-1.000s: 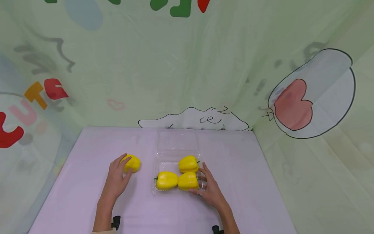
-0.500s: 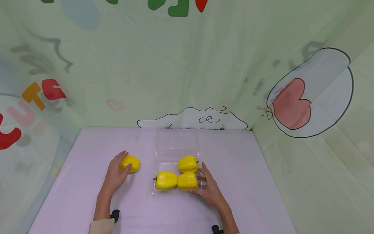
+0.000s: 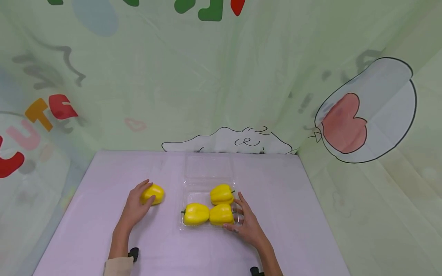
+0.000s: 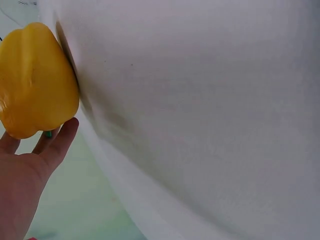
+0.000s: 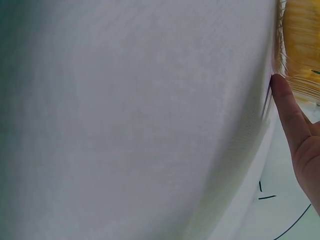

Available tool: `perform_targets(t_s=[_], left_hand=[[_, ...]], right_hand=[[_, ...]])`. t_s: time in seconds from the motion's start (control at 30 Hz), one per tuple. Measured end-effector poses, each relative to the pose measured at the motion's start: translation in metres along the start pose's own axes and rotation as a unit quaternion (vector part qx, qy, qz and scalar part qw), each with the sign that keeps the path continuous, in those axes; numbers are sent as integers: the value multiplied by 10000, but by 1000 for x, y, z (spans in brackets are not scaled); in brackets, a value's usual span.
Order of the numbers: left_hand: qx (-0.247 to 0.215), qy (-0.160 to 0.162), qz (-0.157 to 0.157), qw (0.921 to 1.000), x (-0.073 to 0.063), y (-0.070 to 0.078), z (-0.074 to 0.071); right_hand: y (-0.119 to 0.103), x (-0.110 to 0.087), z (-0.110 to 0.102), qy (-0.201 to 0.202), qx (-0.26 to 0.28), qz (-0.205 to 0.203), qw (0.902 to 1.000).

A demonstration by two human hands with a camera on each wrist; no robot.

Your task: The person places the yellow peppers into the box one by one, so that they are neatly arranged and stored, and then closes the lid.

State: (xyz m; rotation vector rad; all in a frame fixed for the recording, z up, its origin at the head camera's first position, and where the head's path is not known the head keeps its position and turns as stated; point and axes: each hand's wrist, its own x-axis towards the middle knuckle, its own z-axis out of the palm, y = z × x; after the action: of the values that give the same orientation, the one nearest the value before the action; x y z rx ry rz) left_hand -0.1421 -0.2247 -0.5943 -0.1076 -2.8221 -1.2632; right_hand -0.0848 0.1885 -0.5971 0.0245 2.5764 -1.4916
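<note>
On the left of the table, my left hand (image 3: 135,205) holds a yellow bell pepper (image 3: 157,193), thumb on the near side and fingers round the far side. The left wrist view shows the same pepper (image 4: 37,80) close beside the table surface, its green stem toward my fingers. My right hand (image 3: 249,224) grips the right side of an open clear plastic container (image 3: 190,229), thumb at the near corner. Inside lie three more yellow bell peppers: one at the near left (image 3: 196,214), one at the near right (image 3: 221,214) and one at the back right (image 3: 221,194).
The container's clear lid (image 3: 208,166) lies folded back toward the rear wall. A pale cloth covers the table (image 3: 193,253). Printed curtains (image 3: 207,76) enclose it at the back and both sides.
My left hand has come down on the pepper at the left, and its fingers and thumb have closed round it. That pepper has shifted slightly left. My right hand stays at the container.
</note>
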Motion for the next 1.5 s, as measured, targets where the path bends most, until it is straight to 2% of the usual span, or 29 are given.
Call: perform_targets(t_s=[0.27,0.7,0.83,1.1,1.23,1.5], left_hand=[[144,-315,-192,9992,-5,3,-3],[10,-193,-280,9994,-8,4,1],[-11,-143,-196,9997,-8,5,2],[38,-236,-161,9996,-11,5,1],[-80,-297,-168,9994,-14,11,1],[-107,-339,-36,9994,-16,35,0]], right_hand=[[0,1,0,8,-5,-41,10000],[0,0,0,2,41,42,10000],[0,0,0,2,90,4,10000],[0,1,0,-20,87,-26,10000],[0,1,-1,-34,85,-18,10000],[1,1,-2,-55,53,20,10000]])
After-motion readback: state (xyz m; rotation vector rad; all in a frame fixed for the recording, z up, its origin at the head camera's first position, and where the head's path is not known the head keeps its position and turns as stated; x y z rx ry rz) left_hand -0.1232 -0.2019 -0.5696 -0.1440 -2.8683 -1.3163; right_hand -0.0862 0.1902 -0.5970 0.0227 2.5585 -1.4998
